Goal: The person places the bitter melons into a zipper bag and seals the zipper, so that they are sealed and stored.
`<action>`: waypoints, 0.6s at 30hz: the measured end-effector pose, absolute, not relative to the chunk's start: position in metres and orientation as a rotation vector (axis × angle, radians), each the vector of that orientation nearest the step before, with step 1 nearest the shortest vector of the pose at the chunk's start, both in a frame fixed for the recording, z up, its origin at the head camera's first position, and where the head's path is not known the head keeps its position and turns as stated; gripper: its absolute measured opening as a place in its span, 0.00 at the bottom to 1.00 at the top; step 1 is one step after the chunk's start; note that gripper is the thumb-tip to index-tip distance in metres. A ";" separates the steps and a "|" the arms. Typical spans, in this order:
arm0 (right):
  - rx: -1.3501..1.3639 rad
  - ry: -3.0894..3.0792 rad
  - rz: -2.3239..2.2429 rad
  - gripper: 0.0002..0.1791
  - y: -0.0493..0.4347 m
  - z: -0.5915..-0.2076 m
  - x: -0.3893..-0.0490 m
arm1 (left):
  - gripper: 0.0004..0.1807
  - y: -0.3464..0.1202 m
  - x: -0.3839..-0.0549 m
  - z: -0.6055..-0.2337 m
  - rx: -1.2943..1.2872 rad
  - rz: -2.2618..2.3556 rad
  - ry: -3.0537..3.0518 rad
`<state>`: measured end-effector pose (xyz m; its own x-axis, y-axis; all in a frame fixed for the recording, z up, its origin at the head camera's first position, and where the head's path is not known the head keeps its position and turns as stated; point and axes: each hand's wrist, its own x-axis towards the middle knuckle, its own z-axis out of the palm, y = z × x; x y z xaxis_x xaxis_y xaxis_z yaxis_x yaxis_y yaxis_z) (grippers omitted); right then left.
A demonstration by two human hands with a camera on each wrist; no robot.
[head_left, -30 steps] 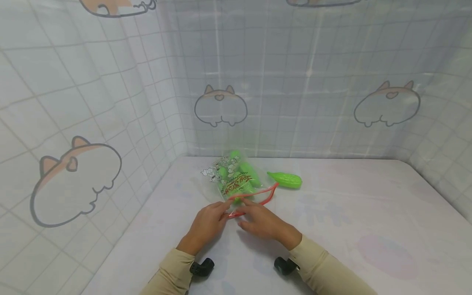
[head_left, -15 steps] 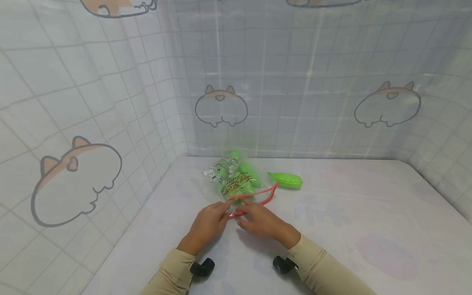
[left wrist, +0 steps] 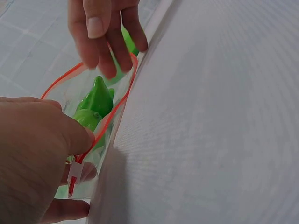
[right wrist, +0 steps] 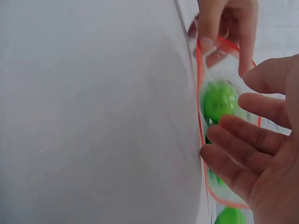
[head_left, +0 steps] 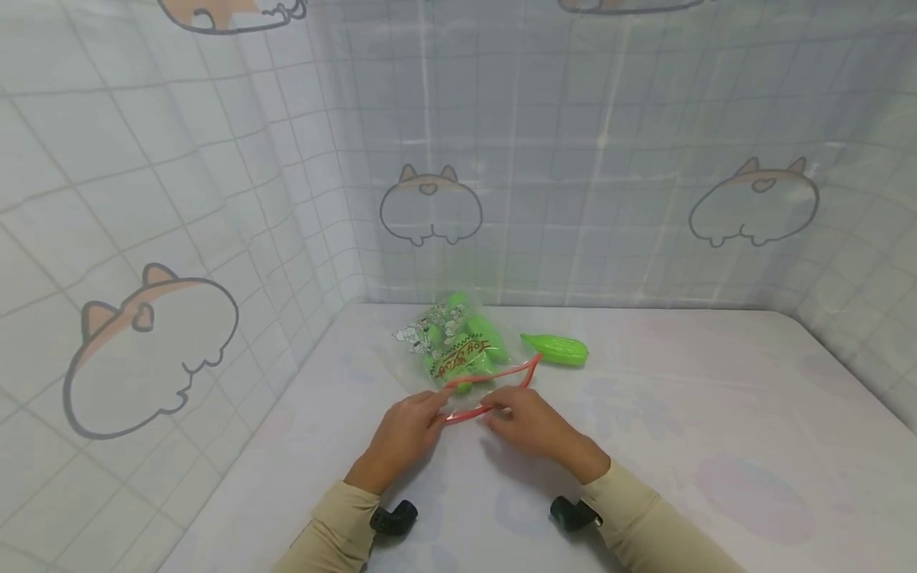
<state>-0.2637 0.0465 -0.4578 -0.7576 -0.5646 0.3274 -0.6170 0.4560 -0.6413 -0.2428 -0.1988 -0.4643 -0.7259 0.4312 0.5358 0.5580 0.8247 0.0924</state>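
Observation:
A clear zip bag (head_left: 466, 350) with a red zip edge and printed letters lies on the table, holding several green toy-like vegetables (left wrist: 93, 102). Its mouth gapes toward me. My left hand (head_left: 404, 434) pinches the left corner of the mouth, beside a whitish zip slider (left wrist: 74, 171). My right hand (right wrist: 261, 144) is at the mouth's near edge with fingers spread and bent slightly, gripping nothing; the right wrist view shows the fingers in front of the red rim (right wrist: 199, 84). Whether they touch it I cannot tell. A green bitter-melon-like piece (head_left: 562, 350) lies outside, right of the bag.
The white table (head_left: 688, 414) extends to the right of the bag. A sheet wall with a grid and cartoon animal prints (head_left: 430, 207) closes off the back and sides. A dark wrist camera (head_left: 394, 519) sits under each cuff.
My right hand has drawn back from the middle of the bag's mouth and shifted a little to the right. The left hand keeps its place; bag and loose piece stay put.

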 end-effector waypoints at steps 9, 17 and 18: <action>0.866 -2.617 1.359 0.13 0.080 -0.458 -0.275 | 0.28 -0.197 -0.243 -0.464 -0.667 -0.315 -2.561; 0.596 -2.651 1.485 0.14 0.107 -0.462 -0.289 | 0.27 -0.198 -0.245 -0.466 -0.695 -0.310 -2.528; 0.570 -2.659 1.488 0.14 0.110 -0.463 -0.290 | 0.27 -0.198 -0.245 -0.466 -0.696 -0.308 -2.527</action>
